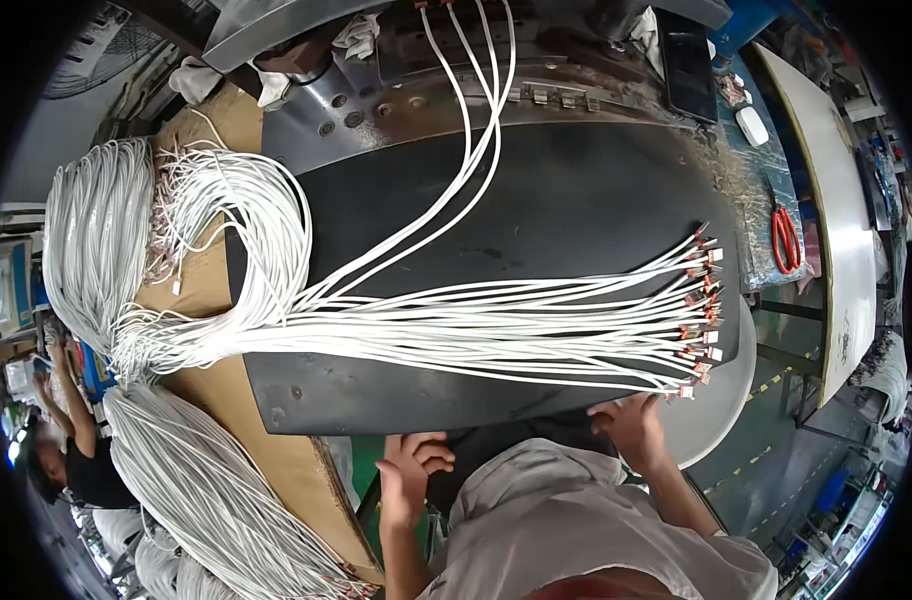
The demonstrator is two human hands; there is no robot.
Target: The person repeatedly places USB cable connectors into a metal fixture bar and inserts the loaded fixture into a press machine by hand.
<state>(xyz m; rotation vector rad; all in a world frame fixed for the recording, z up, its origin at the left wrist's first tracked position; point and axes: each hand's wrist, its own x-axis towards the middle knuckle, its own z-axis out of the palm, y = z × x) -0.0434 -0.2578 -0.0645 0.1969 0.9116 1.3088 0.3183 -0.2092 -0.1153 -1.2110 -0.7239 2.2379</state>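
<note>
Where the black board (pixel 596 190) ends nearest the person (pixel 586 525), the left hand (pixel 408 478) and right hand (pixel 634 430) curl inward, whether gripping I can't tell; across it white cables (pixel 456 327) stretch lengthwise left to right, connector ends (pixel 714 354) pointing right.

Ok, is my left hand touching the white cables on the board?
Apart: the head view shows a bare strip of the black board between your left hand, at its near edge, and the white cables.

red scissors (pixel 788 240), black phone (pixel 688 75)
</note>
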